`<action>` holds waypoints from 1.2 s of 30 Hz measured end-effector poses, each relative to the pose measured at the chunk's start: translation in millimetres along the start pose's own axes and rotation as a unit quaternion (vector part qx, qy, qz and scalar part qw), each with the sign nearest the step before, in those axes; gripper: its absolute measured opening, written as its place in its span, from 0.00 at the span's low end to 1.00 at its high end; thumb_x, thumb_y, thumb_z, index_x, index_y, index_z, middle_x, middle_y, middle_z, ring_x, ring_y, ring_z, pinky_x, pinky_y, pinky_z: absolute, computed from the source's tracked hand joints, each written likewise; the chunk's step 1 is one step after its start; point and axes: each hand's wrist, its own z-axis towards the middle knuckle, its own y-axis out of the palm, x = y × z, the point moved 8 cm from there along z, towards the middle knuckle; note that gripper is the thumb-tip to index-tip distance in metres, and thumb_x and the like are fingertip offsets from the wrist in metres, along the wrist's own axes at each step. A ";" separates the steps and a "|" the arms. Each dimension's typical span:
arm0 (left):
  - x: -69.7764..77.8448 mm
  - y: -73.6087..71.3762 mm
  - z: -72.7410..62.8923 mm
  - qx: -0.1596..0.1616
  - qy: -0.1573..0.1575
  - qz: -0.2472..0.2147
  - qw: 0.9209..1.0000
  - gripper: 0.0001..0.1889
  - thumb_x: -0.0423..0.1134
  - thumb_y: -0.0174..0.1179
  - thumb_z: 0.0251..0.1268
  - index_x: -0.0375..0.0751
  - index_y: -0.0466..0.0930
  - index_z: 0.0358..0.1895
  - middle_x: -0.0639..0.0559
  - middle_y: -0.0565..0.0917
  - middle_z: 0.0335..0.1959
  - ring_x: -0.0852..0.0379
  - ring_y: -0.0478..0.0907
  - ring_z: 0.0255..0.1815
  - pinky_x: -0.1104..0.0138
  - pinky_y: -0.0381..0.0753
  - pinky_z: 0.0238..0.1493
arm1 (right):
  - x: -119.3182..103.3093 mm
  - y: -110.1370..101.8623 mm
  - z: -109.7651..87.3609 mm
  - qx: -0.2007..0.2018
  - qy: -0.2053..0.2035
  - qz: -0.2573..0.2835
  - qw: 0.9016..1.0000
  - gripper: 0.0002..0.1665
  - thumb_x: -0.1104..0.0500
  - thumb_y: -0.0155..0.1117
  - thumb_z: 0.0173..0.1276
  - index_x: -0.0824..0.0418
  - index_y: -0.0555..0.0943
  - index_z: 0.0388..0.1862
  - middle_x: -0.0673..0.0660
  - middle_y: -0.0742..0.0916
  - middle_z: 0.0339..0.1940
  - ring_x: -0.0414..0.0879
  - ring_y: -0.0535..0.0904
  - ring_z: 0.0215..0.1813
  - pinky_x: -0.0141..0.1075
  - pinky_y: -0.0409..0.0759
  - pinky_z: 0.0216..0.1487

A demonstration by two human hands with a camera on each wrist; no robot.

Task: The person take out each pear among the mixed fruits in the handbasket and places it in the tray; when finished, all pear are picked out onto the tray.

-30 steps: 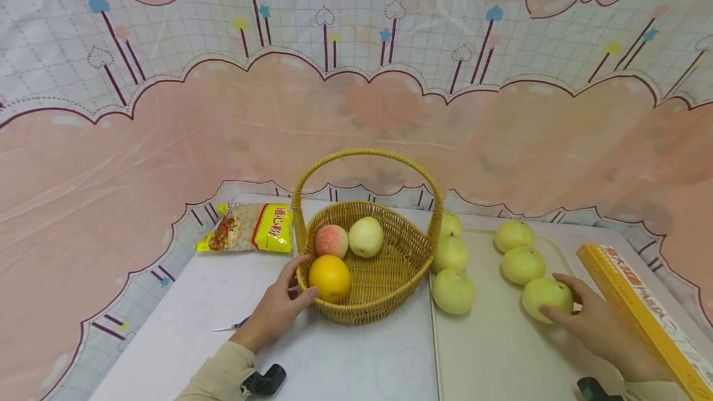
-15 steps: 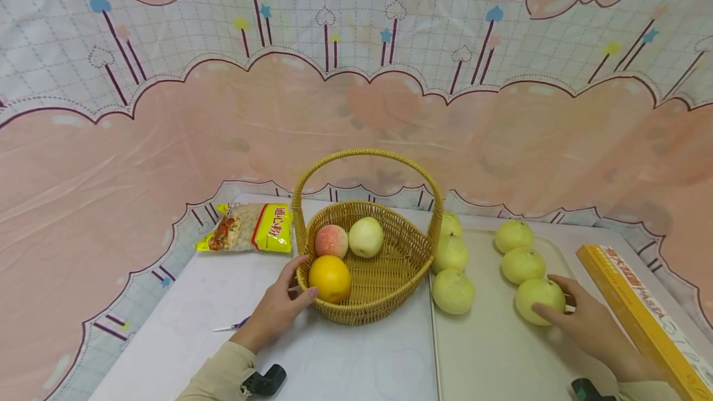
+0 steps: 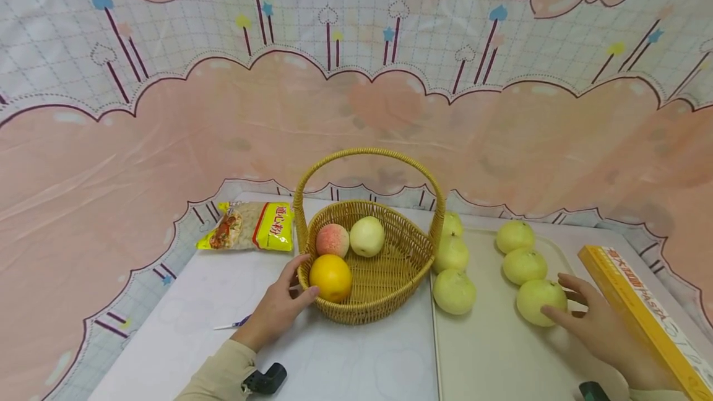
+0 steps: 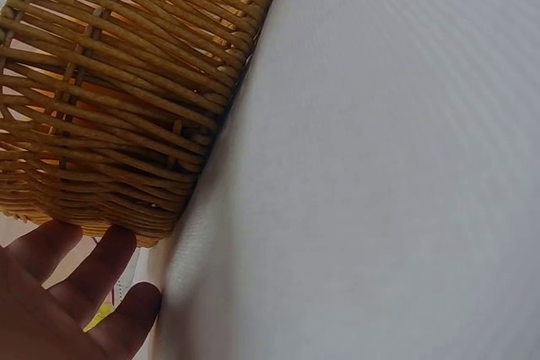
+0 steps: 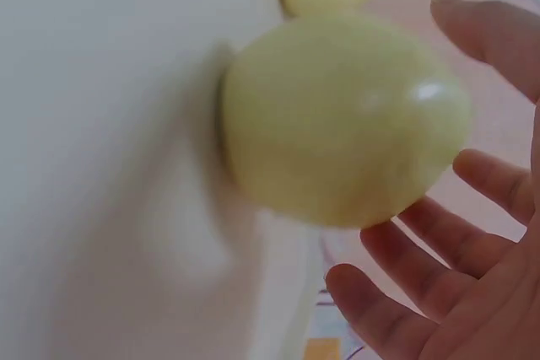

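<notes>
My left hand rests against the left front of a wicker basket. In the head view its thumb lies over the rim and its index finger at the side. The left wrist view shows fingertips touching the woven wall. An orange, a peach and a pale apple-like fruit lie inside. At right, my right hand spreads loosely beside the nearest pale green round fruit on a beige tray. In the right wrist view the thumb stands apart from this fruit; fingertips lie near or against it.
Two more green fruits sit behind that one. Three others line the tray's left side. A pasta box lies at right, a yellow food bag at back left. A small thin white-and-blue item lies near my left wrist.
The nearest green fruit shifted slightly left under my right hand, into line with the two behind. My right fingers have since loosened and drawn back right. My left hand and the basket stay put.
</notes>
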 end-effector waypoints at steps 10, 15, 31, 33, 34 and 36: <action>0.7 0.1 0.0 0.004 0.007 0.003 1.000 0.37 0.52 0.62 0.70 0.55 0.55 0.78 0.35 0.69 0.69 0.38 0.74 0.62 0.43 0.73 0.63 | -37.0 -13.1 -4.7 0.024 -0.030 -0.037 0.999 0.49 0.45 0.70 0.68 0.75 0.61 0.72 0.78 0.72 0.65 0.73 0.71 0.61 0.61 0.79 0.52; 0.6 0.3 0.9 0.002 0.005 0.001 1.000 0.37 0.52 0.62 0.70 0.55 0.55 0.78 0.36 0.69 0.70 0.38 0.73 0.63 0.43 0.72 0.64 | -62.6 -12.9 -7.9 0.032 -0.048 -0.039 0.998 0.47 0.46 0.73 0.65 0.72 0.65 0.72 0.76 0.75 0.64 0.71 0.75 0.59 0.50 0.84 0.51; -0.6 1.5 0.7 -0.002 -0.004 -0.003 1.000 0.37 0.53 0.61 0.70 0.56 0.55 0.78 0.36 0.68 0.71 0.37 0.73 0.63 0.42 0.73 0.63 | -147.8 23.2 -2.4 0.061 -0.220 0.021 0.973 0.39 0.61 0.79 0.57 0.66 0.73 0.66 0.61 0.80 0.62 0.52 0.76 0.58 0.37 0.83 0.51; -0.4 1.3 0.8 -0.001 -0.004 -0.003 1.000 0.37 0.53 0.61 0.70 0.56 0.55 0.78 0.36 0.68 0.71 0.37 0.73 0.63 0.42 0.72 0.63 | -155.4 29.2 -0.2 0.058 -0.236 0.028 0.970 0.38 0.62 0.79 0.57 0.66 0.73 0.65 0.61 0.81 0.61 0.52 0.77 0.57 0.39 0.84 0.50; -0.3 1.1 0.8 -0.001 -0.003 -0.003 1.000 0.37 0.53 0.61 0.70 0.56 0.55 0.78 0.36 0.68 0.71 0.37 0.72 0.63 0.42 0.72 0.63 | -159.1 32.5 1.5 0.054 -0.244 0.033 0.968 0.38 0.62 0.79 0.57 0.67 0.73 0.65 0.61 0.81 0.60 0.52 0.77 0.57 0.41 0.84 0.50; -0.5 1.0 0.9 0.000 -0.003 -0.004 1.000 0.37 0.53 0.61 0.70 0.56 0.55 0.78 0.36 0.67 0.71 0.37 0.72 0.63 0.42 0.72 0.64 | -166.4 39.2 5.9 0.046 -0.256 0.037 0.965 0.37 0.62 0.78 0.58 0.68 0.74 0.64 0.62 0.81 0.60 0.54 0.77 0.57 0.44 0.84 0.50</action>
